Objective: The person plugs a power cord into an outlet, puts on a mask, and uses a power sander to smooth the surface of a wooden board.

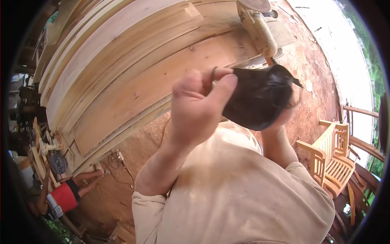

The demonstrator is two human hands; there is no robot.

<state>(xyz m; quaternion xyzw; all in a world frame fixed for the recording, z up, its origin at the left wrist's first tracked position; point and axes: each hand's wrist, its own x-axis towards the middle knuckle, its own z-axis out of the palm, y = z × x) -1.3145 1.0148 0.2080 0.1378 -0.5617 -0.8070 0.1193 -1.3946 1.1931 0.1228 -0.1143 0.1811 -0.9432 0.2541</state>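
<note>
In front of my chest, both hands hold up a limp black item [260, 97] with a glossy patch, like a piece of thin cloth or plastic; its exact kind does not show. My left hand [201, 103] pinches its left edge between thumb and curled fingers, and a thin dark loop shows at those fingers. On the other side, my right hand [286, 114] grips the far right edge, mostly hidden behind the black item and slightly blurred. A dark corner sticks out past the right hand.
Long wooden boards [162, 77] lie stacked ahead. A dusty power tool [260, 32] rests at their right end. A wooden armchair [331, 158] stands at right. At lower left, a person in red [65, 197] is beside timber, near a cord [118, 158] on the dirt floor.
</note>
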